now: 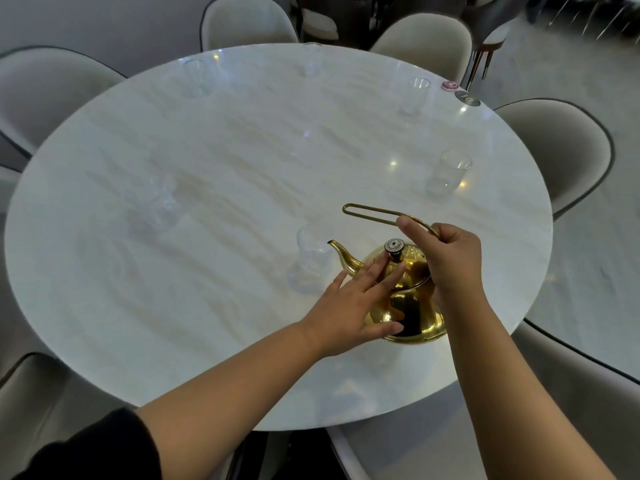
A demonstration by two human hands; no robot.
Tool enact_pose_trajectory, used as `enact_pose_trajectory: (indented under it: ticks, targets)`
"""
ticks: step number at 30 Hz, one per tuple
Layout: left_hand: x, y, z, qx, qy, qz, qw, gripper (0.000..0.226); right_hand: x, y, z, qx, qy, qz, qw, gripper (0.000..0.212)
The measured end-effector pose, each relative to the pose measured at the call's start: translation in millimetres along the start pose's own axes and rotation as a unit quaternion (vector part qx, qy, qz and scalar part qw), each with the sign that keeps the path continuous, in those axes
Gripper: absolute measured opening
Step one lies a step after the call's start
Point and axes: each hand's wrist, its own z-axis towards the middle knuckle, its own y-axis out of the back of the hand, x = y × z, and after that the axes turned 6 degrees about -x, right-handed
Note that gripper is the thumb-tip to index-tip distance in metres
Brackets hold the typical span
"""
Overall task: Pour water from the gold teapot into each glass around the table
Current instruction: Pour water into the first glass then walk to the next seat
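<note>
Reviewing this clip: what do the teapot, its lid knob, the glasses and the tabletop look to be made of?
Teapot: polished gold-toned metal, probably plated steel or brass, given its mirror reflections. Lid knob: dark with a silvery top, possibly plastic and metal; unclear. Glasses, e.g. nearest glass: clear glass or hard plastic, see-through. Tabletop: glossy white veined surface, marble or marble-look; lights reflect in it.

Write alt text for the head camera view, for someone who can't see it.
A person's right hand grips the looped wire handle of a shiny gold metal teapot standing on a round white marble table, while the open left hand rests against its lid. The spout points at the nearest clear drinking glass; several more glasses ring the table, with pale upholstered chairs around it.
</note>
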Motion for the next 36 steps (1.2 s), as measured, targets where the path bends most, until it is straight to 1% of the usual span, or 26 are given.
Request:
enact_pose_trajectory:
  ticks: [3, 7, 12, 23, 30, 36]
  targets:
    - [3, -2, 1, -0.001, 0.005, 0.001, 1.0, 0.078, 2, -6, 2, 0.007, 0.001, -0.01, 1.0, 0.053]
    - [3, -6, 3, -0.01, 0.014, -0.019, 1.0, 0.077, 6, -11, 4, 0.011, 0.008, -0.03, 0.999, 0.052]
    - [6, -7, 2, -0.028, 0.014, -0.036, 0.999, 0.072, 10, -16, 5, 0.016, 0.029, -0.083, 0.996, 0.051]
    - [9, -4, 0, -0.038, 0.019, -0.074, 0.996, 0.066, 16, -25, 6, 0.028, 0.042, -0.108, 0.993, 0.053]
    - [8, -4, 0, -0.042, 0.02, -0.087, 0.995, 0.066, 21, -26, 6, 0.037, 0.056, -0.131, 0.989, 0.054]
    - [8, -3, 0, -0.049, 0.025, -0.091, 0.994, 0.068, 25, -28, 7, 0.037, 0.05, -0.138, 0.988, 0.057]
